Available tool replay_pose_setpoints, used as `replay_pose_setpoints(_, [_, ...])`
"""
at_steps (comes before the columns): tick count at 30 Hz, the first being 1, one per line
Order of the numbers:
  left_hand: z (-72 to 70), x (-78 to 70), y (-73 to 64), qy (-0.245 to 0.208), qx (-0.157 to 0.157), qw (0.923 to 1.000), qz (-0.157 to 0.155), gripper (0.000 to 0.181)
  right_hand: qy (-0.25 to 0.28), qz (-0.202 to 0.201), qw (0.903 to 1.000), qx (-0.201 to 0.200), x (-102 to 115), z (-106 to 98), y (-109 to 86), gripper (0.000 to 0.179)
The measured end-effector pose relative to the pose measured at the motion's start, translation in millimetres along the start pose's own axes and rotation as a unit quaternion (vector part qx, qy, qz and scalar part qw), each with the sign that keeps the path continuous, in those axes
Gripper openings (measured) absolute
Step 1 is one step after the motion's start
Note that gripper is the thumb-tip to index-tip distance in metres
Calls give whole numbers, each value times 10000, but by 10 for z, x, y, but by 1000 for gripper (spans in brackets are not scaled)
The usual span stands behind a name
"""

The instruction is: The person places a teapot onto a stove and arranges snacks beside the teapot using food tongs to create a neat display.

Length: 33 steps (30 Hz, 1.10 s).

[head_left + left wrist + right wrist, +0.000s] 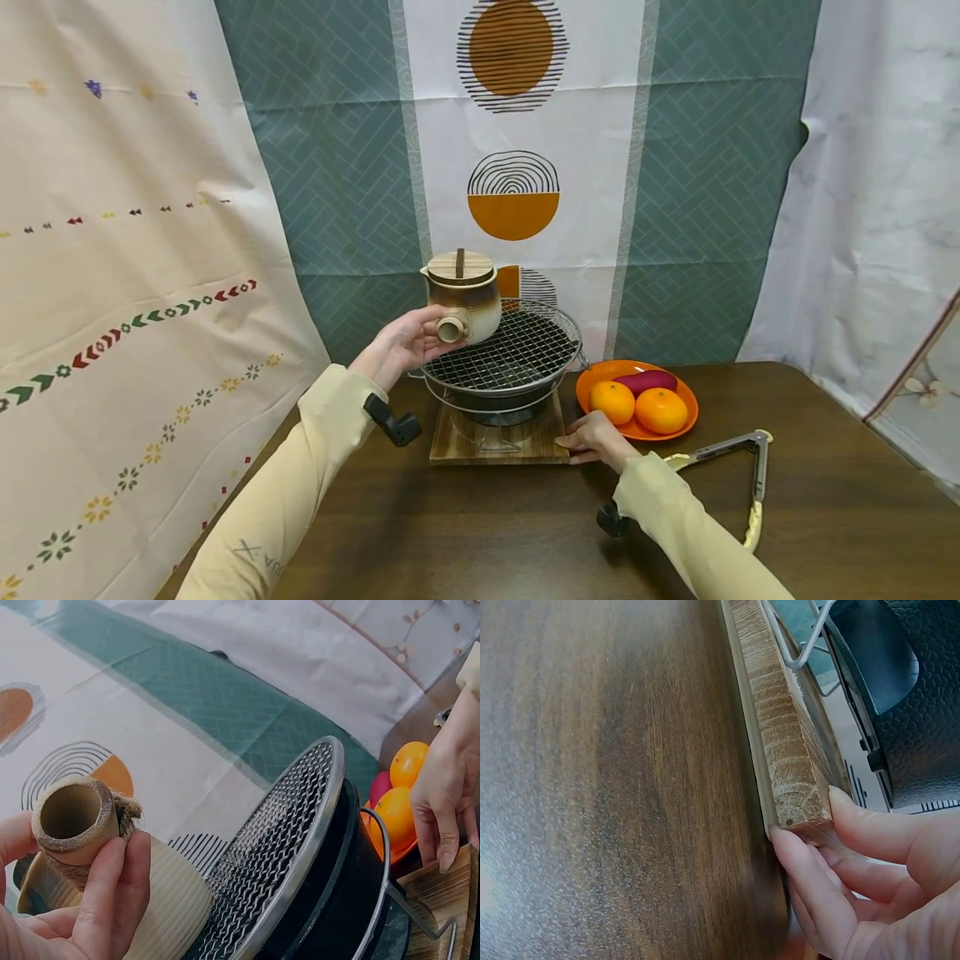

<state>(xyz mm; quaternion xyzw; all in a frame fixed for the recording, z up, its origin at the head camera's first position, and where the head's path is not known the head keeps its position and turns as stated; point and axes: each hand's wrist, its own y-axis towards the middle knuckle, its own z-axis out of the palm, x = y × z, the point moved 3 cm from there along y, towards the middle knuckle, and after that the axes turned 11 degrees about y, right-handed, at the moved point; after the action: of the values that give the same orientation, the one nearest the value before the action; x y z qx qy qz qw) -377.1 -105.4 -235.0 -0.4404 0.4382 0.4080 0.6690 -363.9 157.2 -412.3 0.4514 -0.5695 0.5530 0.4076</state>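
Backdrop: patterned curtains [337, 167] behind a dark wood table [465, 533].
Side-handled teapot [483, 321]: upright, lidded, held at the left part of the grill mesh [525, 358] (touching or above, I cannot tell), hollow handle [451, 330] facing the near side.
Left hand [402, 343]: nearer the teapot, thumb and fingers clamped on its handle.
Right hand [596, 437]: pinches the front right corner of the wooden board [461, 452].

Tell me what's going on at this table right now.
A person's left hand holds a lidded pot by its handle, close to a round mesh grill. The right hand pinches a corner of the wooden board beneath the grill. Tongs and a plate holding two oranges are to the right.
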Motion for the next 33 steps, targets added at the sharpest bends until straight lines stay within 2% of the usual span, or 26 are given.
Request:
replay_pose_setpoints(9, [-26,36,28,-46,88,9999,26,22,38,-18,10000,49,-38,5,22,41])
replay_pose_setpoints(17, [-27,54,12,-35,84,10000,14,18,17,38,10000,-11,-35,15,23,36])
replay_pose_setpoints(26, [-53,67,22,55,54,10000,42,25,42,27,10000,8,-9,24,-8,37])
replay_pose_setpoints(33, [-57,86,20,57,178,9998,64,24,21,-15,10000,-7,-9,22,-37,36])
